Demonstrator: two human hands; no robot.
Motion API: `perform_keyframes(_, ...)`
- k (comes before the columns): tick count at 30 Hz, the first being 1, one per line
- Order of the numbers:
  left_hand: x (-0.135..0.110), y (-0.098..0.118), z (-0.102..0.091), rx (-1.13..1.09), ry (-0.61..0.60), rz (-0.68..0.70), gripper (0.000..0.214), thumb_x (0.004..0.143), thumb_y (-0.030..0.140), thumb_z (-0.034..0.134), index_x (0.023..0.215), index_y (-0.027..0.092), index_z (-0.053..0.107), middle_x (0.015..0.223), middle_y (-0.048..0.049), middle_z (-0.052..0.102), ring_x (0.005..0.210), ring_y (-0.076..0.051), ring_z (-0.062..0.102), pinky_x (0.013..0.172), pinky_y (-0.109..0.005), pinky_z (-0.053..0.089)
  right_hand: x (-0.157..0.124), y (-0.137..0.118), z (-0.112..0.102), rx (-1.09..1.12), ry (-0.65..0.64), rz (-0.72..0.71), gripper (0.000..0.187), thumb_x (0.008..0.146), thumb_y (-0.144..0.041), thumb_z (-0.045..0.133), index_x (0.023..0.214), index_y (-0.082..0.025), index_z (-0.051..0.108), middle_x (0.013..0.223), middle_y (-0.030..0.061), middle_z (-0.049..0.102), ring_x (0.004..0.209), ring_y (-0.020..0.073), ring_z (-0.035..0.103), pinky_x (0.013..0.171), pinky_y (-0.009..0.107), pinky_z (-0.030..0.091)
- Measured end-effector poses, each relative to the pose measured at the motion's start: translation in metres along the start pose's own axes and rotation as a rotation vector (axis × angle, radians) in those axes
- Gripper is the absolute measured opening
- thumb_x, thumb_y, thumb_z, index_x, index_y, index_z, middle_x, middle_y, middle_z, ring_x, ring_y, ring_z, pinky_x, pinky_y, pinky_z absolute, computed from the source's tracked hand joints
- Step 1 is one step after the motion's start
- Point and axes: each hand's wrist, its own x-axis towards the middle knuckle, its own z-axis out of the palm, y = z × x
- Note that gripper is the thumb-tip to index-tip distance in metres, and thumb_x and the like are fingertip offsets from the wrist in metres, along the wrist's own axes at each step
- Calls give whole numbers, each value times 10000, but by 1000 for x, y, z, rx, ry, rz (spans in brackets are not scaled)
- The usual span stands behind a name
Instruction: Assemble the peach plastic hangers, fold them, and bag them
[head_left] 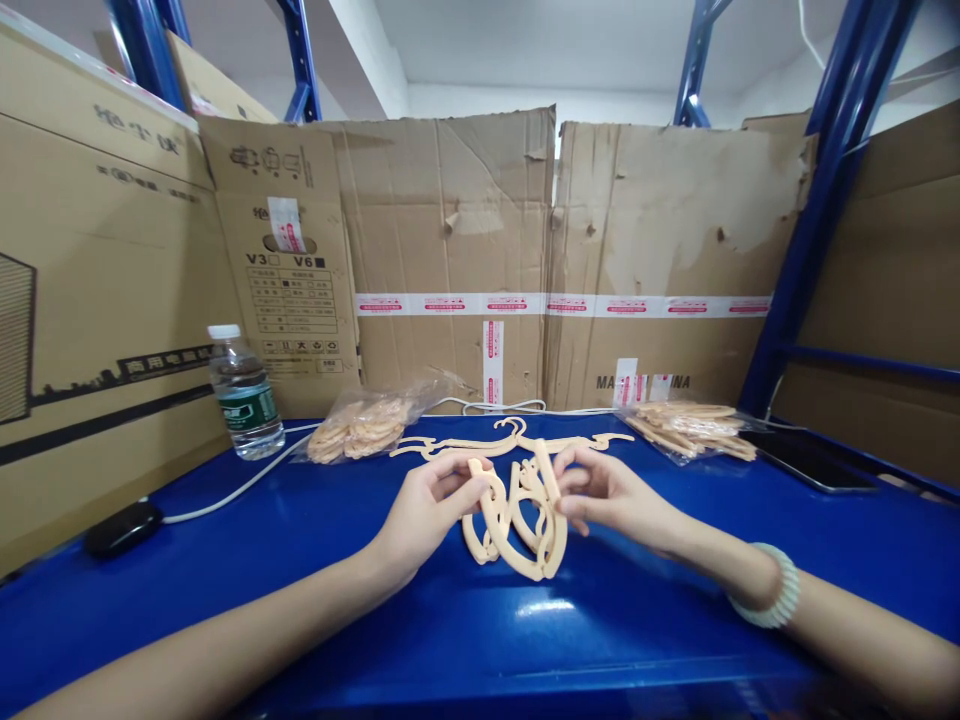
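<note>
My left hand [431, 512] pinches one end of a beige plastic folding hanger [520, 562] between thumb and fingers. On its other side my right hand [619, 497] grips the other arm of it. The hanger is folded into a narrow V, its bend pointing down toward me above the blue table. More beige curved parts [474, 540] show just behind it; whether they belong to a second folded hanger I cannot tell. Farther back, unfolded beige hangers [480, 443] lie spread out with hooks at the middle.
Clear bags of beige hangers lie at left [367, 425] and right [686, 428]. A water bottle [246, 400], a black mouse-like device [124, 530] with a white cable and a dark phone [810, 460] rest on the blue table [360, 640]. Cardboard sheets [450, 220] wall the back.
</note>
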Motion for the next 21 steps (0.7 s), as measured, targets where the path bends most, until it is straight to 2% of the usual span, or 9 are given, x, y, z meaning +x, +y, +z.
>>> perform_keyframes(2,-1,1,1,4,-3,8,322,748,355,723,966,136,632,915,-64,666,856,-185,639,738,-284,551,-1,3,6,-35,-74,45,369,756,-360,741,962,-166,504,800,42,698,532,71,547,454,175,394)
perform_keyframes(5,-2,2,2,7,13,27,360,750,339,721,1030,155,591,921,-61,664,855,-187,641,677,-265,552,-2,7,12,-62,-82,55,399,776,-398,713,1021,-152,517,819,63,710,482,61,520,412,168,371)
perform_keyframes(7,-2,2,2,-4,35,38,372,729,313,742,1014,170,551,877,-42,663,814,-178,642,648,-260,546,-1,8,13,-82,-24,43,435,772,-404,714,1064,-153,512,766,47,706,444,57,496,395,168,369)
perform_keyframes(10,-1,2,3,15,46,87,309,699,263,765,886,161,541,857,-35,662,809,-161,638,734,-274,537,-1,6,13,-138,104,-11,479,761,-388,724,1118,-159,503,692,15,686,411,56,479,373,164,372)
perform_keyframes(12,-2,1,4,57,12,138,245,706,235,754,837,152,564,869,-39,661,835,-155,633,807,-281,520,-1,5,13,-167,167,-51,498,761,-369,725,1151,-163,495,664,-2,672,401,54,475,370,162,390)
perform_keyframes(15,-4,1,6,112,-44,167,186,730,217,724,847,152,595,872,-40,652,851,-161,625,808,-288,523,-2,5,15,-175,201,-69,535,769,-359,718,1202,-166,470,661,-3,668,419,69,512,385,174,440)
perform_keyframes(18,-6,0,8,108,-84,142,181,746,223,706,869,159,591,880,-36,632,870,-170,622,789,-289,533,-4,7,18,-184,179,-69,552,770,-356,719,1220,-175,455,676,-2,660,447,84,543,398,187,477)
perform_keyframes(21,-8,-1,10,73,-113,110,183,762,243,693,876,165,573,883,-24,610,826,-154,624,752,-274,539,-7,9,21,-211,105,-79,509,794,-348,700,1217,-195,461,726,4,645,515,101,577,438,206,519)
